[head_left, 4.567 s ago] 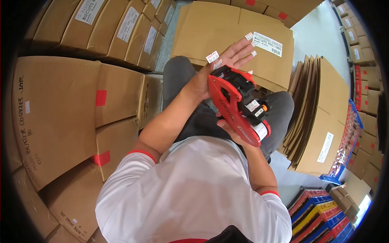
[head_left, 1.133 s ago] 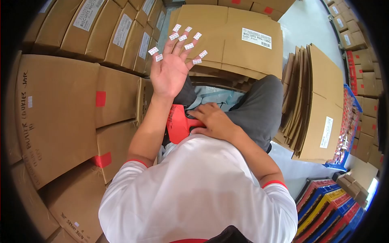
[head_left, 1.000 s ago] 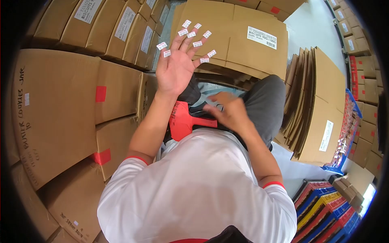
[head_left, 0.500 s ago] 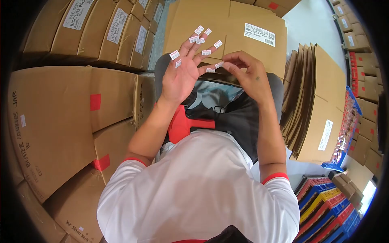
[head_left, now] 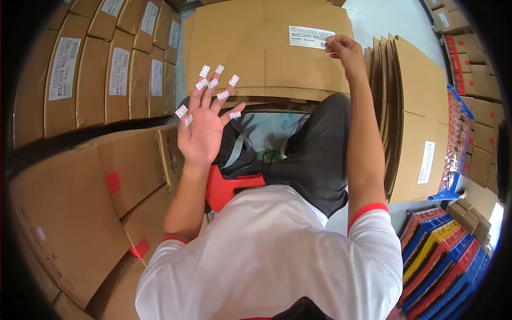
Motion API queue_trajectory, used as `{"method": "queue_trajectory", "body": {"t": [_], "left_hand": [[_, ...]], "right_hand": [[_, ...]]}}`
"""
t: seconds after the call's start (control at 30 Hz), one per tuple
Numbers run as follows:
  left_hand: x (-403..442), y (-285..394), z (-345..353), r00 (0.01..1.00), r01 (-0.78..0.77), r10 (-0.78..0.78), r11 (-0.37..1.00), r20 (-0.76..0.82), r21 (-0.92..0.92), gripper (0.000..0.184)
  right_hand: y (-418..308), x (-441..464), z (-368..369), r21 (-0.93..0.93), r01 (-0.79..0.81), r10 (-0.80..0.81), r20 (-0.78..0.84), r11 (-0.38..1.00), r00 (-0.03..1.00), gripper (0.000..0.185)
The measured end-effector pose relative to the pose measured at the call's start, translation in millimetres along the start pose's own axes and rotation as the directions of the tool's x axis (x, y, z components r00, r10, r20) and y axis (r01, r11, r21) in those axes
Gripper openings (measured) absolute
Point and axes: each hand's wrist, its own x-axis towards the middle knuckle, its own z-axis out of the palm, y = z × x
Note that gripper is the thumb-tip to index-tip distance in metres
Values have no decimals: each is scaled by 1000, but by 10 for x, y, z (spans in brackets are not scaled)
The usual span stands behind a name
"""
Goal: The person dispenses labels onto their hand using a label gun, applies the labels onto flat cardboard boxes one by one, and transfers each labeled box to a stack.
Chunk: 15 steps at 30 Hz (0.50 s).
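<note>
My left hand (head_left: 202,133) is open, palm up and fingers spread. Small white price stickers with pink print cling to its fingers, one of them a sticker (head_left: 235,114) on the thumb. Farther forward and to the right, my right hand (head_left: 346,53) has thumb and fingertips pinched together on a price sticker, mostly hidden by the fingers. Those fingertips are at the right end of a printed biscuit label (head_left: 305,36) on a flat cardboard carton (head_left: 229,48). Whether they touch the carton I cannot tell.
Stacked cartons (head_left: 64,197) stand close on the left. Upright folded cardboard sheets (head_left: 421,117) line the right side, with colourful crates (head_left: 442,256) behind them. A red plastic object (head_left: 226,186) lies by my lap.
My right hand has moved away from the left thumb, forward and up to the carton's label. One sticker is gone from that thumb. The view has shifted, and my left hand stays spread.
</note>
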Motion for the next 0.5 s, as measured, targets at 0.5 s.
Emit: {"method": "queue_trajectory", "body": {"t": [0.5], "left_hand": [[92, 73, -429, 997, 49, -50, 999, -64, -25, 85]], "right_hand": [[1251, 1292, -474, -362, -260, 277, -5, 895, 961, 27]]}}
